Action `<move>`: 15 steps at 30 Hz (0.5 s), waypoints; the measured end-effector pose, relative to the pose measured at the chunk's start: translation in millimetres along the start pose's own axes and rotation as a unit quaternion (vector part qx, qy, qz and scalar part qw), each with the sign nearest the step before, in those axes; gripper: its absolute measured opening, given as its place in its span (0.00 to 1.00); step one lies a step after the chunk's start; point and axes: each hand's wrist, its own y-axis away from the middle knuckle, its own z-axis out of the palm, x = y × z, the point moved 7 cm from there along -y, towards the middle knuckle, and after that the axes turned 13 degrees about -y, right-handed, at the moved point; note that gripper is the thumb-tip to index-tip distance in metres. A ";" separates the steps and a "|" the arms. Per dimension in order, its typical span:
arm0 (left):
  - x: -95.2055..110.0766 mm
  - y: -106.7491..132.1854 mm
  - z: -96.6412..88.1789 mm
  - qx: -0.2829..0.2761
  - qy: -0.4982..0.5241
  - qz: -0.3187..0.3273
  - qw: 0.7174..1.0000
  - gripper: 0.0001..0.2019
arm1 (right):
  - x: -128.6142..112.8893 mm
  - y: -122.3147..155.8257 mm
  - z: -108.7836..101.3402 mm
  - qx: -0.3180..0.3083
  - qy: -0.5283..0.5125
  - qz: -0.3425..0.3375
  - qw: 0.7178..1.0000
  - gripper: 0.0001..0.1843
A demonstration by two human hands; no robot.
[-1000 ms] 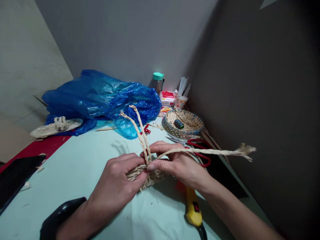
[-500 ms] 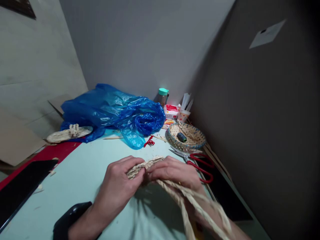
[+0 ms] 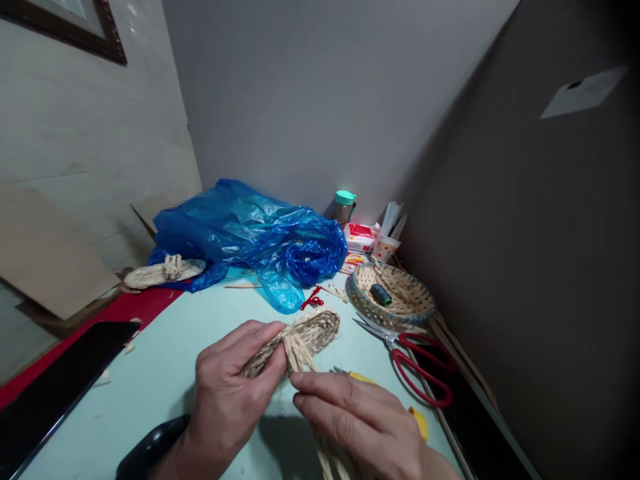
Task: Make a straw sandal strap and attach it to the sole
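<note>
I'm looking at a pale green tabletop [image 3: 165, 373], grey wall [image 3: 310, 100] behind, a dark panel [image 3: 525, 267] on my right, framed picture [image 3: 107, 40] upper left.

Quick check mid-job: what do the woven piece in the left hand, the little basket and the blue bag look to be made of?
Woven piece: looks like dry straw or a raffia-like fibre, pale tan and matte, in plaited rows with twisted loose strands. Little basket: probably a similar plant fibre, in coiled rows with blue stitching at the rim. Blue bag: thin plastic film, glossy, crinkled and partly translucent.
</note>
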 end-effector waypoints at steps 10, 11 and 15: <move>2.9 -0.3 -0.3 -0.005 -0.040 0.019 0.999 0.07 | 10.6 -11.9 -3.1 -0.094 -0.273 0.183 0.940 0.14; 3.3 1.1 -0.1 -0.005 -0.056 0.027 0.998 0.07 | 14.5 -10.3 -3.3 -0.054 -0.317 0.218 0.922 0.13; 6.7 7.7 3.3 -0.015 -0.111 0.067 0.991 0.07 | 38.8 12.9 5.4 0.160 -0.469 0.386 0.778 0.09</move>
